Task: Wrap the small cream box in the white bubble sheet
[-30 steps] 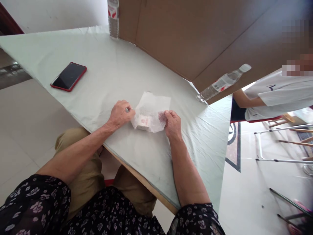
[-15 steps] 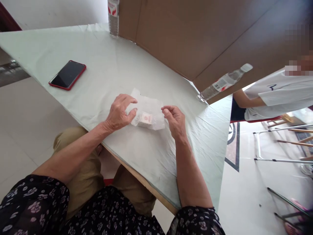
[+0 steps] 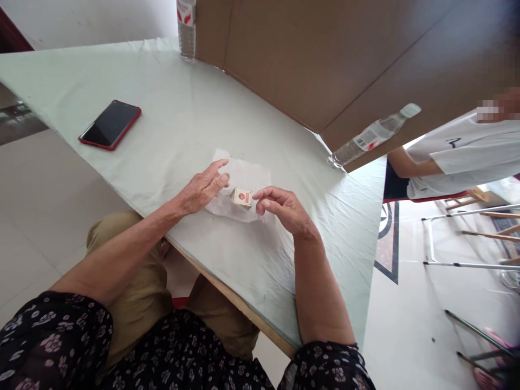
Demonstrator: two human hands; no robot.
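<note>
A small cream box with red print [image 3: 242, 197] lies uncovered on a sheet of thin white translucent wrapping [image 3: 247, 173], spread on the cloth-covered table. My left hand [image 3: 205, 189] is to the left of the box, over the wrapping's left edge, fingers stretched and holding nothing. At the box's right side is my right hand [image 3: 282, 207], its fingers curved and apart, with the fingertips very near the box. Whether those fingertips touch the box I cannot tell.
A phone in a red case [image 3: 109, 124] lies on the left of the table. Behind the wrapping stands a brown cardboard panel [image 3: 276, 65], with a water bottle [image 3: 187, 32] at its left end and another bottle [image 3: 371, 135] leaning at its right. A person in a white shirt [image 3: 459, 157] sits beyond.
The wrapping that covered the box is now laid open beneath it, so the print shows clearly. My right hand has moved left and down toward the box; my left hand's fingers have straightened.
</note>
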